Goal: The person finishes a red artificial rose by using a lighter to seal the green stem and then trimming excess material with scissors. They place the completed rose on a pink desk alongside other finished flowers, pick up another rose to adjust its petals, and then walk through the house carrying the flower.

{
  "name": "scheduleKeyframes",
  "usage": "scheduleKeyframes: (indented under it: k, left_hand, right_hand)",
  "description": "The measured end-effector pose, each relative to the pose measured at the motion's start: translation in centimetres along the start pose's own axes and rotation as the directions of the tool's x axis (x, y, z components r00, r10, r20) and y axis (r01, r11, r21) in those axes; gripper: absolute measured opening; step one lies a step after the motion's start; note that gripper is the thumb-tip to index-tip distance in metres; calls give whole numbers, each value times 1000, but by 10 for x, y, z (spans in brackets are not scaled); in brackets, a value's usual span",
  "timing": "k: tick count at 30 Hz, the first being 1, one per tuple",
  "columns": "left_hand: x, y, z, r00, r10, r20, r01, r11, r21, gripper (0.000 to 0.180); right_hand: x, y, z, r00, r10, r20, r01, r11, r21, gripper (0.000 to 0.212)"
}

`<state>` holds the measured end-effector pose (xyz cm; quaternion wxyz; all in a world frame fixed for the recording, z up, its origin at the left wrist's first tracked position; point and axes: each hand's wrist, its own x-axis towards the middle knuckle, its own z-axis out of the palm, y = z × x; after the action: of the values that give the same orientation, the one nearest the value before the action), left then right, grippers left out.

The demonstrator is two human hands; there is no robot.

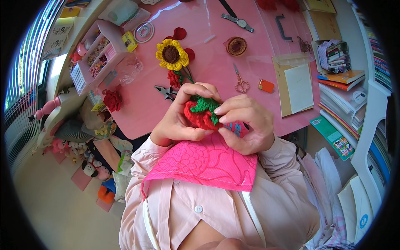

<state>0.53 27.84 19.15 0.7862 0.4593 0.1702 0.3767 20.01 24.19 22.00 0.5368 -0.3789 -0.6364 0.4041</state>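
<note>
A red crocheted flower (pixel 196 118) with a green crocheted sepal (pixel 204 104) is held up in front of my chest. Curled around its left side is my left hand (pixel 177 112), thumb below and fingers above. My right hand (pixel 250 125) pinches the green and red edge on the other side between thumb and fingertips. Beneath both hands spreads a bright pink patterned cloth (pixel 204 162) with white straps. Just beyond my left hand lie pliers with dark jaws (pixel 166 92), a small red crocheted flower (pixel 174 78) and a yellow crocheted sunflower (pixel 171 54) with a brown centre.
On the pink tabletop (pixel 200 46) are small scissors (pixel 241 82), an orange lighter (pixel 266 86), a brown coil (pixel 236 46) and a wristwatch (pixel 238 22). A pink organizer (pixel 104 50) stands left; a white paper (pixel 298 89) and stacked books (pixel 343 77) are right.
</note>
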Motion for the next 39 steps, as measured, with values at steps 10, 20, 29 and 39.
scheduleKeyframes:
  k: [10, 20, 29, 39]
  left_hand:
    - [-2, 11, 9, 998, 0, -62, 6, 995, 95, 74]
    - [1, 15, 5, 980, 177, 88, -198, 852, 484, 74]
    - [2, 17, 5, 983, 169, 64, -180, 875, 449, 73]
    - [0, 12, 5, 986, 158, 48, -161, 859, 486, 72]
  right_hand:
    - [-5, 4, -4, 1000, -7, 15, 9, 993, -114, 35]
    - [-7, 4, -12, 993, 113, 30, -113, 994, 3, 22]
    - [-9, 4, -12, 943, 315, -105, -284, 929, 236, 18]
    - [3, 4, -18, 990, 134, 39, -134, 991, -10, 26]
